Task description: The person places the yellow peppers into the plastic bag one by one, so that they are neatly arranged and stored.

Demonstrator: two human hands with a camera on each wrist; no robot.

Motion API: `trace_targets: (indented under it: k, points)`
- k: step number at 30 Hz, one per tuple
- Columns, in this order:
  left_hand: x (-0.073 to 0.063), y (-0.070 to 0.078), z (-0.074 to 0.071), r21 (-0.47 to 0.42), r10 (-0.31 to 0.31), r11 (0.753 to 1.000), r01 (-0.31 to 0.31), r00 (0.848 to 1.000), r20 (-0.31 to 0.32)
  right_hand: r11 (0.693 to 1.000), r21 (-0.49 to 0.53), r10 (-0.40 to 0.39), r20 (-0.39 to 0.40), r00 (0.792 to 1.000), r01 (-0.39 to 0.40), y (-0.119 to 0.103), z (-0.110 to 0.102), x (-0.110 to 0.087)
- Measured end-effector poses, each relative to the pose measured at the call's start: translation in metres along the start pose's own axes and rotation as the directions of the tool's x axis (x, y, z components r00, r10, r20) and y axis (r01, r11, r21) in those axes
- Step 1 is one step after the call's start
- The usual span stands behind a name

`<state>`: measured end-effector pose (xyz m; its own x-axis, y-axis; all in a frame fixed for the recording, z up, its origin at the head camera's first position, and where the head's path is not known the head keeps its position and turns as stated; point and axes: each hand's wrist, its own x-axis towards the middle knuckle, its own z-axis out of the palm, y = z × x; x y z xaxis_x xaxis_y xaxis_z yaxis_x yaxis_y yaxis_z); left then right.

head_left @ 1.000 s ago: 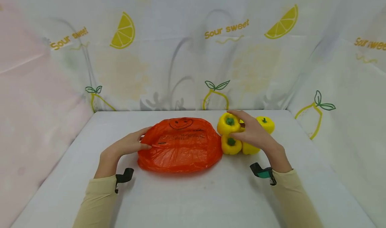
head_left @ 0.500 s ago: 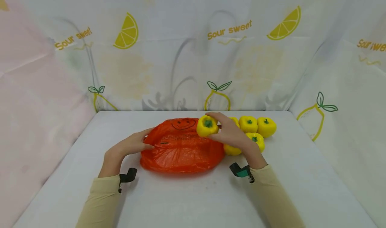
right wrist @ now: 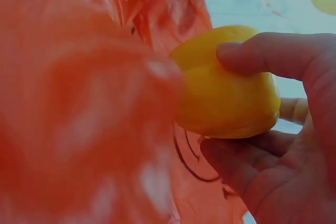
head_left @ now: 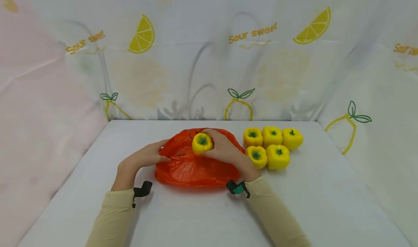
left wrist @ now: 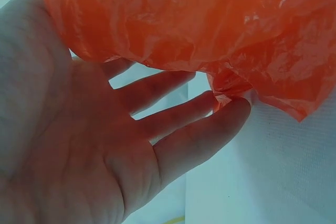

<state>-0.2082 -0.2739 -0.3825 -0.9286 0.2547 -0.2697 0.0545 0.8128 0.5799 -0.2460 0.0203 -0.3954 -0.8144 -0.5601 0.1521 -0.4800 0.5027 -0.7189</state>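
A red-orange plastic bag point(head_left: 196, 172) with a printed smiling face lies at the middle of the table. My left hand point(head_left: 145, 158) is at its left side, thumb and fingers spread apart. In the left wrist view the fingers point(left wrist: 197, 142) stretch out nearly straight, and the fingertips touch a crumpled tail of the bag; the thumb tip is hidden. Over the bag, my right hand point(head_left: 225, 151) grips a yellow bell pepper point(head_left: 202, 144), its green stem end facing the head camera. The right wrist view shows thumb and fingers around the pepper, bag film overlapping its far end.
Several more yellow bell peppers point(head_left: 278, 157) stand in two rows just right of the bag. A white table point(head_left: 202, 218) lies under everything. Lemon-printed cloth point(head_left: 183, 69) hangs behind it and along both sides.
My right hand has lifted the bell pepper from the group and carried it left over the bag. My left hand has stayed by the bag's left side.
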Motion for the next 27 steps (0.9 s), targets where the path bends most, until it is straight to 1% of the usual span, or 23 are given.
trace_targets:
  k: [3,7,11,12,16,22,27]
  points:
    - [-0.001,0.0,0.0,-0.007,-0.005,1.0,0.005,1.0,-0.002,1.0,-0.011,0.012,0.018,1.0,-0.011,-0.003,0.01,0.006]
    - [-0.002,0.001,0.001,-0.003,0.016,1.0,-0.016,1.0,-0.007,0.999,-0.024,0.03,0.046,0.999,-0.029,-0.006,0.021,0.014]
    - [-0.003,0.002,0.002,-0.001,0.014,1.0,-0.014,1.0,-0.007,1.0,-0.002,0.021,0.053,0.998,-0.021,-0.01,0.033,0.021]
    - [-0.004,0.002,0.002,-0.005,0.006,1.0,-0.006,1.0,-0.009,1.0,-0.001,0.018,0.057,0.998,-0.018,-0.01,0.036,0.023]
    - [-0.004,0.003,0.003,-0.004,0.007,1.0,-0.007,1.0,-0.004,1.0,0.014,0.014,0.072,0.997,-0.015,-0.008,0.043,0.025]
    - [-0.003,0.002,0.003,-0.01,0.006,1.0,-0.006,1.0,-0.005,1.0,0.005,0.008,0.067,0.998,-0.008,-0.004,0.047,0.026]
    - [-0.003,0.001,0.002,-0.016,-0.005,1.0,0.005,1.0,-0.001,1.0,0.006,0.006,0.068,0.998,-0.006,-0.006,0.04,0.024]
